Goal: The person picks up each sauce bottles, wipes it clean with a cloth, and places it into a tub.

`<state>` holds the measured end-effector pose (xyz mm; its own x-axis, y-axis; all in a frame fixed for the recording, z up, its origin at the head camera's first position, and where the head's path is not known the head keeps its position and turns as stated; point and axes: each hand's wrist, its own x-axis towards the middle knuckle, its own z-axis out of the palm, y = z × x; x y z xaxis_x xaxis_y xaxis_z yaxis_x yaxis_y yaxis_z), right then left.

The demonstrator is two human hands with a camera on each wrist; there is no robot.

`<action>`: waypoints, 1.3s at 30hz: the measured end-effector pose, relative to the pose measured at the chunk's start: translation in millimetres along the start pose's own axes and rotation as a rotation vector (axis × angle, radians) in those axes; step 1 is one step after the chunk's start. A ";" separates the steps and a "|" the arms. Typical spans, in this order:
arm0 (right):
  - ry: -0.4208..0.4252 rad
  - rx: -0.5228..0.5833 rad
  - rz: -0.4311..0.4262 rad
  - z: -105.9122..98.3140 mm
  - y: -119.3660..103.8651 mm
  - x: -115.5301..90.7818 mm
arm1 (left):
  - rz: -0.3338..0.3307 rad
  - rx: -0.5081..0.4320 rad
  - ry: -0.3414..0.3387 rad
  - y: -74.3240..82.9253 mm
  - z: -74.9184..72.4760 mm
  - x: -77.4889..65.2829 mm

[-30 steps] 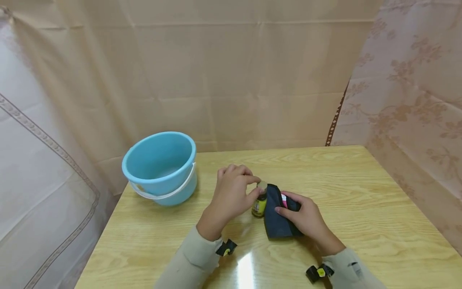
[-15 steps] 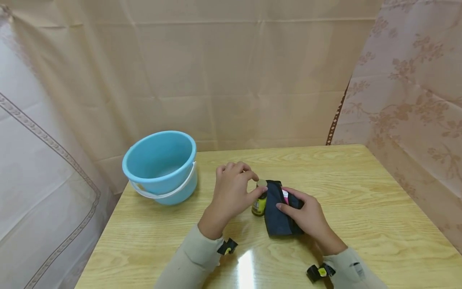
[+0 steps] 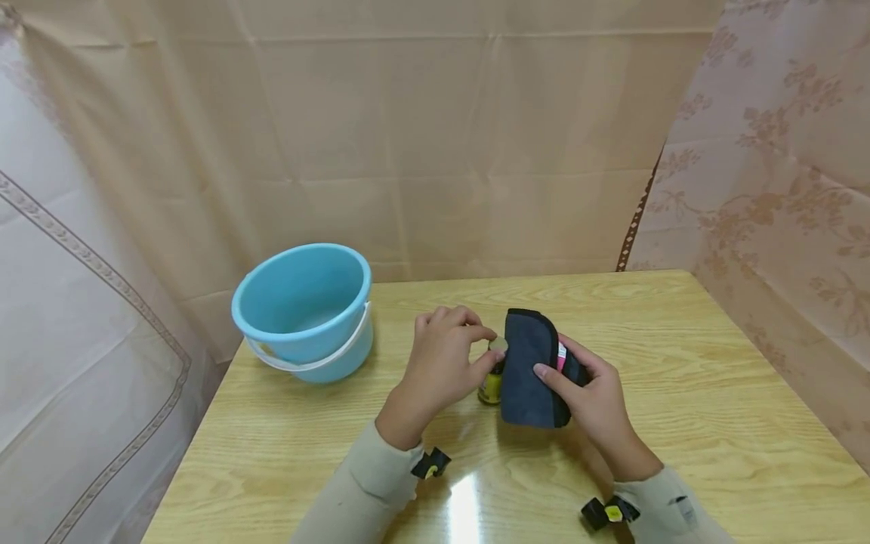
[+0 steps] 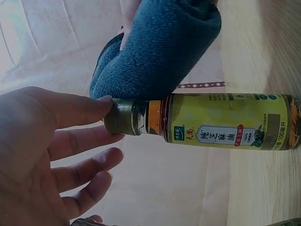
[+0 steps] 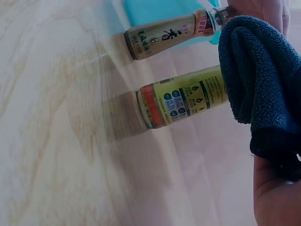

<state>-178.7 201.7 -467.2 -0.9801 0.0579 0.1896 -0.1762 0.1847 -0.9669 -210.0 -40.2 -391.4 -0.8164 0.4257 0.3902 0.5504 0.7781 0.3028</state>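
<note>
My left hand pinches the olive-green cap of a small sesame oil bottle between thumb and forefinger. The bottle stands upright on the table, its label yellow-green; the other fingers are spread. My right hand grips a folded dark blue towelling cloth with black edging and a small pink-and-white tag. The cloth is held up right beside the bottle's cap and neck, with its fuzzy side showing in the left wrist view. A second bottle with a brownish label stands near the first in the right wrist view, its cap by my left fingers.
A light blue bucket with a white handle stands at the table's left back. Pale curtains hang behind and on both sides of the wooden table. Wrist cameras sit on both sleeves.
My right hand has lifted the cloth upward and slightly right, so more of its blue face shows. My left hand has shifted slightly right, still at the bottle's cap.
</note>
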 end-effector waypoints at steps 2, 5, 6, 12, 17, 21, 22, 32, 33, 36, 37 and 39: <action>-0.006 0.002 -0.006 0.1 0.6 0.5 | 0.000 0.001 -0.003 0.0 -0.2 0.0; -0.030 -0.025 0.014 0.3 3.9 2.3 | -0.002 0.005 -0.007 0.1 -0.2 0.1; -0.038 -0.042 0.025 0.2 5.1 2.8 | -0.002 0.007 -0.007 0.1 -0.1 0.2; -0.101 -0.145 0.092 -1.0 11.3 4.5 | -0.009 0.021 -0.015 1.2 -0.5 0.1; -0.149 -0.230 0.110 -1.8 19.1 6.7 | -0.017 0.031 -0.029 2.2 -1.2 0.4; -0.165 -0.343 0.088 -4.7 23.5 8.3 | -0.015 0.045 -0.034 3.3 -1.8 1.6; -0.163 -0.374 0.082 -5.4 23.9 8.6 | -0.013 0.049 -0.033 3.5 -1.8 2.1; -0.161 -0.456 0.087 -5.5 25.3 9.0 | -0.001 0.096 -0.022 4.2 -3.8 2.9; -0.157 -0.441 0.088 -5.2 25.0 8.8 | -0.001 0.104 -0.020 4.3 -4.1 2.9; -0.136 -0.363 0.087 -4.2 22.1 8.4 | 0.002 0.134 -0.010 4.7 -4.7 3.4; -0.126 -0.329 0.083 -3.9 20.4 8.3 | 0.004 0.144 -0.005 5.2 -5.0 3.9; -0.106 -0.258 0.070 -3.6 15.8 7.9 | 0.009 0.165 0.005 6.1 -5.6 5.0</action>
<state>-188.9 208.6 -480.4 -0.9956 -0.0212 0.0918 -0.0920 0.4286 -0.8988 -209.8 -35.9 -382.8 -0.8102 0.4313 0.3968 0.5215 0.8396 0.1521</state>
